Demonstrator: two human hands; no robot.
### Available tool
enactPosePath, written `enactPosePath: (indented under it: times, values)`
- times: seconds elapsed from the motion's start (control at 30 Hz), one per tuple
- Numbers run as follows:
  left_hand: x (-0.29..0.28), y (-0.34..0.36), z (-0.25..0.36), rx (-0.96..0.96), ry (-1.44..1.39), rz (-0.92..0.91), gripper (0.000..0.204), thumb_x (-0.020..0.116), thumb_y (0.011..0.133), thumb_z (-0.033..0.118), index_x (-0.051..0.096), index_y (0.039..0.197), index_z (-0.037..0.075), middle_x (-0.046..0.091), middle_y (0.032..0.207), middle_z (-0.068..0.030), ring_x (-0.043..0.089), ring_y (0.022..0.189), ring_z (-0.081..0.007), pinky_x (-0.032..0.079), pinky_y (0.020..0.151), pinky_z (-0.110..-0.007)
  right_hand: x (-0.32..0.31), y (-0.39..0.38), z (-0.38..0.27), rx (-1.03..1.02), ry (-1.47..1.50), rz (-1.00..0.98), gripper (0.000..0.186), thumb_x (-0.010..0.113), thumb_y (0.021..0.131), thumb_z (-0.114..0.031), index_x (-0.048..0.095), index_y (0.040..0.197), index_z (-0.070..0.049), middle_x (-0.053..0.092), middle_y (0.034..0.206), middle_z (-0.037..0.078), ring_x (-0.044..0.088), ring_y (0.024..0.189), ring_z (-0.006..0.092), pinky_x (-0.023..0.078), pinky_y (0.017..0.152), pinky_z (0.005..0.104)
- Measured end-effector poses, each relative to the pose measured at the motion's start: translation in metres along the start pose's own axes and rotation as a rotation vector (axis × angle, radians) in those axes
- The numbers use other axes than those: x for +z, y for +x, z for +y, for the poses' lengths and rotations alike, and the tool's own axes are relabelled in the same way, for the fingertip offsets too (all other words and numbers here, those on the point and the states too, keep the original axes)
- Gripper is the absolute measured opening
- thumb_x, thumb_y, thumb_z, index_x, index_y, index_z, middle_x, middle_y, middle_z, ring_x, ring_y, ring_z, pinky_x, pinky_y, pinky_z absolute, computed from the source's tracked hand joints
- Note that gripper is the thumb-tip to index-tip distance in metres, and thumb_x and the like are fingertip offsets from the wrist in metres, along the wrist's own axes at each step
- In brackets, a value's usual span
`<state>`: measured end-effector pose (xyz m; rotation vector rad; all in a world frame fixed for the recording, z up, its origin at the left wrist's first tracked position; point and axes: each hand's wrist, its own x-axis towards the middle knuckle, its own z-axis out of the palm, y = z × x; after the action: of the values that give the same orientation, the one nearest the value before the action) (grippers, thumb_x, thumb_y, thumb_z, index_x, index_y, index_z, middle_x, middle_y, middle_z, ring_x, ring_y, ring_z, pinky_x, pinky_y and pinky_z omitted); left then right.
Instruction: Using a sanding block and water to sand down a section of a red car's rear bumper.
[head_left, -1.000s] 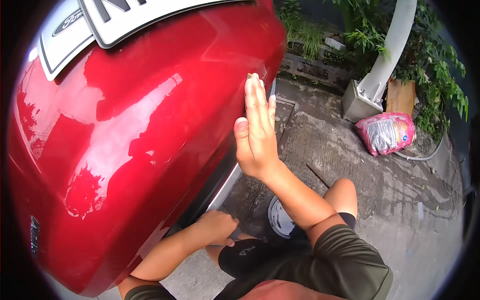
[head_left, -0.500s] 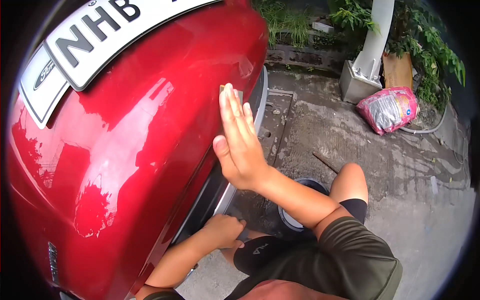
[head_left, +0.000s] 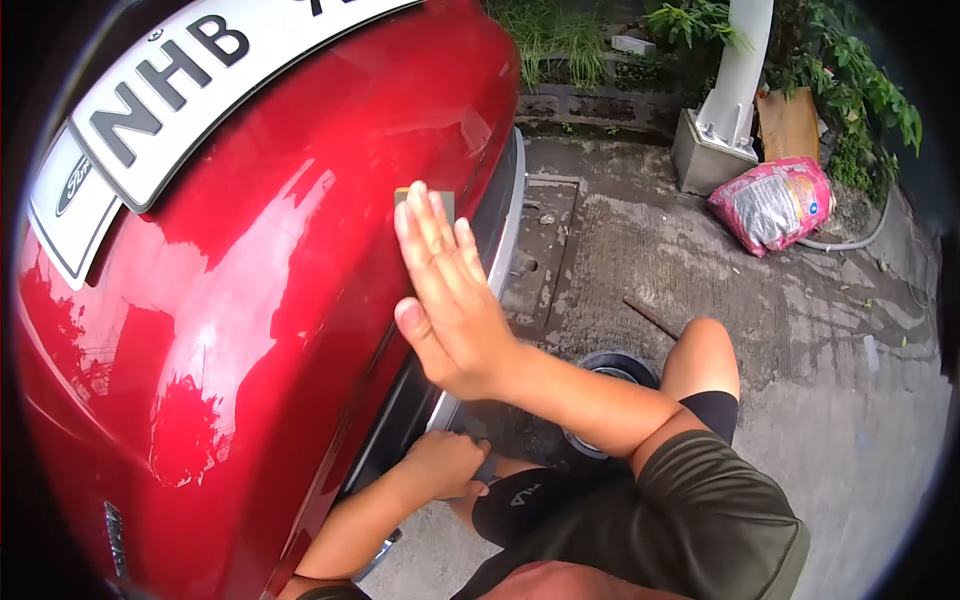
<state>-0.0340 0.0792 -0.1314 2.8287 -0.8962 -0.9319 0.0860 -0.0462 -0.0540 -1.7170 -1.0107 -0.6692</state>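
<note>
A red car's glossy rear panel (head_left: 250, 310) fills the left side. My right hand (head_left: 447, 310) lies flat on it near the panel's right edge, fingers stretched out. Under those fingers is a small flat pad (head_left: 447, 206), greyish green with a yellowish edge; most of it is covered. My left hand (head_left: 450, 465) is closed low beside the dark bumper (head_left: 385, 437), its fingers curled around a small dark grey thing (head_left: 487, 468) that I cannot make out.
Partly behind my right forearm stands a dark bucket (head_left: 622, 363), near my bent knee (head_left: 705, 357). A stick (head_left: 650, 318) lies on the wet concrete. Farther back are a pink sack (head_left: 772, 205), a post on a concrete base (head_left: 708, 158) and cardboard (head_left: 788, 125).
My right hand and the pad have slid leftward over the red panel. The left hand stays at the bumper. The whole view has shifted slightly.
</note>
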Motion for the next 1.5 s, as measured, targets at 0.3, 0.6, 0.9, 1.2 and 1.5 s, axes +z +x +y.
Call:
enactPosePath:
  times: [0.3,0.6,0.9,1.2,1.5]
  values:
    - [-0.022,0.004,0.006,-0.001,0.018,-0.050,0.062,0.080,0.084,0.049,0.068,0.120,0.000,0.075,0.100,-0.0210,0.075,0.095,-0.0375,0.059,0.083,-0.049,-0.001,-0.019,0.011,-0.071,0.042,-0.127,0.078,0.029,0.111,-0.049,0.014,0.167,0.003,0.012,0.173,0.029,0.010,0.162,0.0436,0.007,0.128,0.0578]
    - [-0.010,-0.002,0.002,0.009,-0.008,-0.036,0.062,0.078,0.086,0.050,0.067,0.119,0.000,0.074,0.102,-0.0212,0.074,0.097,-0.0394,0.059,0.085,-0.049,-0.011,-0.003,0.044,-0.062,-0.145,0.039,0.062,0.037,0.113,-0.042,0.031,0.166,-0.012,0.019,0.172,0.026,0.013,0.160,0.0469,0.014,0.126,0.0629]
    - [-0.012,-0.006,0.005,0.006,-0.003,-0.038,0.063,0.076,0.087,0.052,0.065,0.121,0.000,0.073,0.103,-0.0210,0.074,0.095,-0.0402,0.059,0.084,-0.050,-0.030,-0.007,0.084,-0.045,-0.133,-0.090,0.068,0.033,0.113,-0.040,0.014,0.169,-0.007,0.008,0.177,0.017,-0.001,0.163,0.0421,-0.003,0.127,0.0628]
    - [-0.012,-0.005,0.002,0.017,-0.026,0.006,0.063,0.076,0.086,0.054,0.065,0.118,0.001,0.073,0.102,-0.0203,0.074,0.097,-0.0397,0.059,0.083,-0.050,-0.042,0.018,0.091,-0.107,-0.214,-0.141,0.070,0.038,0.112,-0.040,0.013,0.169,-0.009,0.009,0.177,0.016,0.002,0.163,0.0388,-0.003,0.126,0.0640]
    - [-0.020,-0.003,0.002,-0.008,-0.058,-0.026,0.061,0.076,0.087,0.054,0.065,0.117,0.001,0.073,0.102,-0.0196,0.073,0.098,-0.0405,0.058,0.084,-0.051,-0.032,0.023,0.076,-0.086,-0.166,0.009,0.071,0.046,0.109,-0.030,0.017,0.167,0.000,0.014,0.174,0.023,0.011,0.162,0.0433,0.006,0.128,0.0597]
